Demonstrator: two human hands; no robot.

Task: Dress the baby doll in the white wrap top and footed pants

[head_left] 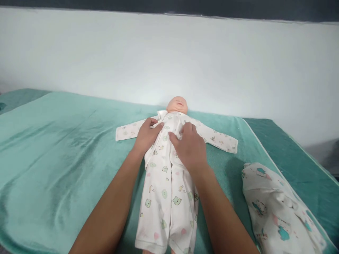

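A baby doll lies on its back, head at the far end and feet toward me. It wears a white printed baby shirt, whose sleeves stretch out to both sides, and matching pants. My left hand pinches the shirt at the left of the chest, just below the collar. On the right of the chest, my right hand rests with curled fingers on the shirt's front; its fingertips are partly hidden in the cloth. The doll's hands are hidden within the sleeves.
A green plush blanket covers the surface under the doll. At the lower right lies a bundle of white printed cloth. Behind the doll's head stands a white wall. A darker green covering shows at the right.
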